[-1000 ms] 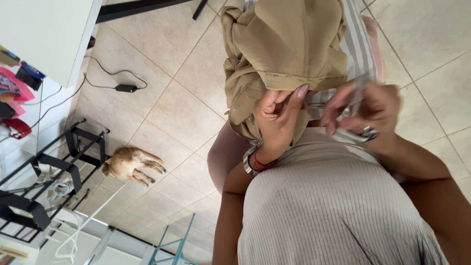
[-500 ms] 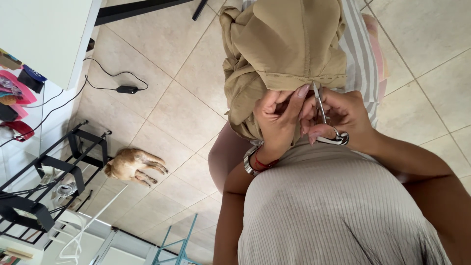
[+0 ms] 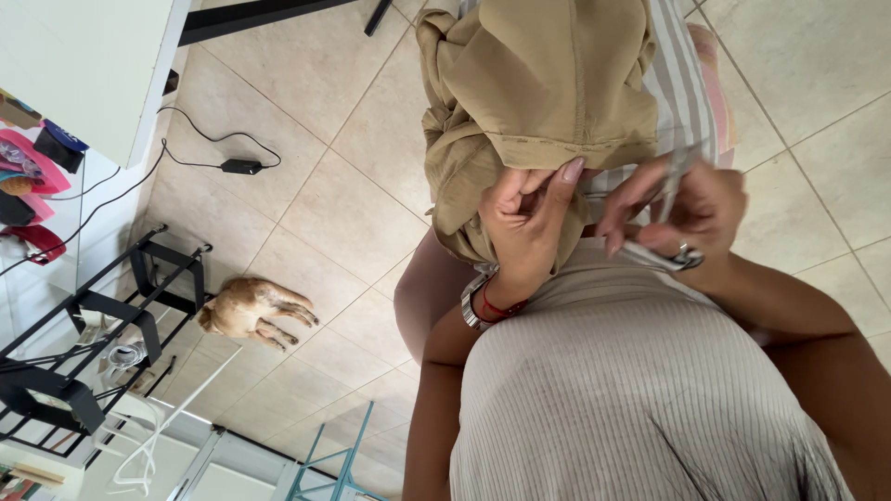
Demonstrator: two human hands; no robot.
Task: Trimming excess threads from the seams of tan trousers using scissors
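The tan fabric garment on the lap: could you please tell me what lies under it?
A striped cloth shows beneath the tan fabric garment; how far it extends underneath is hidden.

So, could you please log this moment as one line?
left hand: grips tan garment hem | right hand: holds metal scissors beside hem | garment on lap | dog lying on tiled floor

Two hands: left hand [image 3: 527,218] and right hand [image 3: 687,209]. One tan garment [image 3: 538,83]; one striped cloth [image 3: 685,88] beneath it. One pair of small scissors [image 3: 670,199], blurred, apparently. One bracelet [image 3: 475,301]. One dog [image 3: 249,311] on the tiled floor [image 3: 353,213]. One power adapter [image 3: 239,166] with cable. One black rack [image 3: 83,343].
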